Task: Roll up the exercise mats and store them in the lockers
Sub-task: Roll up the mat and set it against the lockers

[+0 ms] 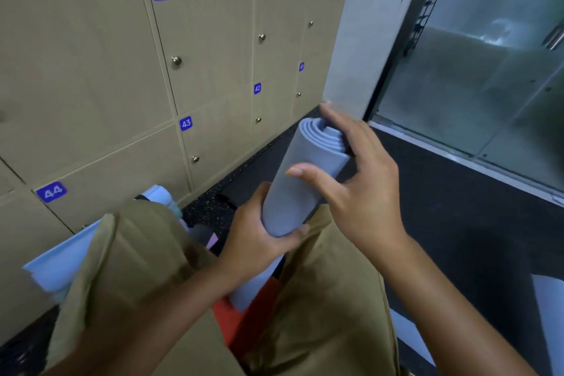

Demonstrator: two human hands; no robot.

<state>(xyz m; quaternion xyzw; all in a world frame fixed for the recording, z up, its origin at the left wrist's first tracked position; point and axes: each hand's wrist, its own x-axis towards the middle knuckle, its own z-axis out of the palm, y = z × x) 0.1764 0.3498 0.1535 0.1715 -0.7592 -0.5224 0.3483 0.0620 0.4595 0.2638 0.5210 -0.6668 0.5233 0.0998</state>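
Observation:
A rolled grey-blue exercise mat (pixel 300 174) stands almost upright in front of me, its spiral end at the top. My left hand (pixel 259 238) grips the roll low down, fingers curled round it. My right hand (pixel 360 174) is spread beside the upper part, thumb touching the roll's side and fingers straight by the top end. Tan lockers (pixel 100 70) with blue number plates 38 to 44 fill the wall on the left, and the ones in view have their doors shut.
A light blue mat (pixel 58 265) lies at the lower left by the lockers. A red mat (pixel 244 320) shows between my knees. A pink item (pixel 212 241) lies on the dark speckled floor (pixel 457 223). A glass door (pixel 476 70) stands at the right.

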